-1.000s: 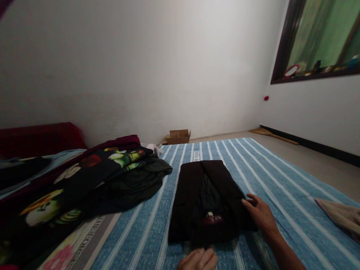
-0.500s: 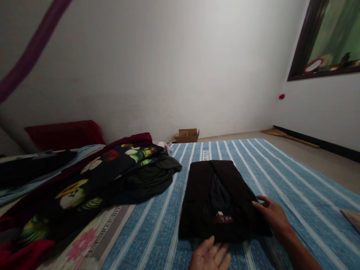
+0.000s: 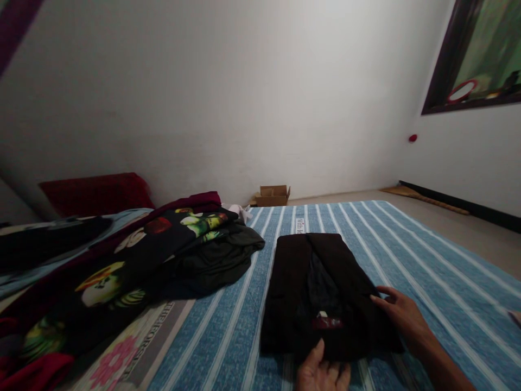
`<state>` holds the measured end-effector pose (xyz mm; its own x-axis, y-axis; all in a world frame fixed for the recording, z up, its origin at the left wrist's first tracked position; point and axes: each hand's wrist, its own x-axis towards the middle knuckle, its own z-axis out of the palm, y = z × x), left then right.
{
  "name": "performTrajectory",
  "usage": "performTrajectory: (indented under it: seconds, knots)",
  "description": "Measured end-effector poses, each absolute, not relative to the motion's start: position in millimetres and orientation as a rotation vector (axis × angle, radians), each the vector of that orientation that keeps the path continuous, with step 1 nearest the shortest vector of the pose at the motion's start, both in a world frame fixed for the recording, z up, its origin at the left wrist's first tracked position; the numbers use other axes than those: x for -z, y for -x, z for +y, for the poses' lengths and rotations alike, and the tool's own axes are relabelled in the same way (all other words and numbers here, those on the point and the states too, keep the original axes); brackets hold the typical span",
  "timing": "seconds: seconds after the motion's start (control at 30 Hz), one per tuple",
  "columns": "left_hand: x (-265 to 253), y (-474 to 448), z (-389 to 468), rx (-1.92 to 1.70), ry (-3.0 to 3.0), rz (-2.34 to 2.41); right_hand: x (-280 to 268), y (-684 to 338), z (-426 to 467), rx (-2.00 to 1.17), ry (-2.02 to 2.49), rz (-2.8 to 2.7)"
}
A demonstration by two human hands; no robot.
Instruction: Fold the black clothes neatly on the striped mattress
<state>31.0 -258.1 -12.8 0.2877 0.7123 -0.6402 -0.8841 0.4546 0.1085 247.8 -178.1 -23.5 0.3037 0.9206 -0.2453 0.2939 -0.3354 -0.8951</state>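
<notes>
A dark brown folded garment (image 3: 301, 288) lies on the blue striped bedsheet (image 3: 407, 260), with a small red label near its near edge. My right hand (image 3: 401, 317) rests flat on the garment's right side, fingers spread. At the bottom of the view, my left hand (image 3: 323, 372) touches the garment's near hem with its fingers curled around the edge; whether it grips the cloth is unclear.
A pile of dark clothes (image 3: 154, 255) with bright fruit prints lies to the left, with a red pillow (image 3: 95, 193) behind. A cardboard box (image 3: 273, 195) stands on the floor by the white wall. A dark-framed window (image 3: 476, 60) is at upper right.
The view has shifted a little, so the garment sits further right in the frame. My left hand has moved up onto the garment's near edge. My right hand stays on its right side.
</notes>
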Motion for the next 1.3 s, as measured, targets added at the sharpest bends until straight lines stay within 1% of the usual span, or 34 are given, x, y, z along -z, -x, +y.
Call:
performTrajectory:
  seconds: [0.13, 0.43, 0.6, 0.7, 0.87, 1.0, 1.17, 1.23, 1.3]
  knots:
    - [11, -35, -251, -1.075, 0.327, 0.754, 21, -247, -176, -1.153, 1.746, -1.066]
    - [16, -38, -241, -1.048, 0.272, 0.858, -1, -247, -173, -1.242, 1.653, -1.123]
    - [6, -38, -241, -1.039, 0.186, 0.937, -9, -247, -176, -1.25, 1.705, -1.093]
    - [-3, -38, -242, -1.04, 0.148, 0.929, -8, -247, -183, -1.263, 1.756, -1.005]
    - [-11, -40, -246, -1.046, 0.102, 0.892, -5, -234, -209, -1.342, 1.605, -0.781]
    - [-14, -42, -247, -1.07, 0.09, 0.896, -1, -221, -228, -1.341, 1.518, -0.573]
    - [-17, -43, -246, -1.069, 0.095, 0.918, 4, -221, -235, -1.62, 1.256, -0.454]
    - [-16, -42, -246, -1.047, 0.107, 0.944, 4, -220, -236, -1.675, 1.225, -0.383]
    - [-16, -42, -245, -1.035, 0.113, 0.957, 3, -217, -237, -1.663, 1.267, -0.406]
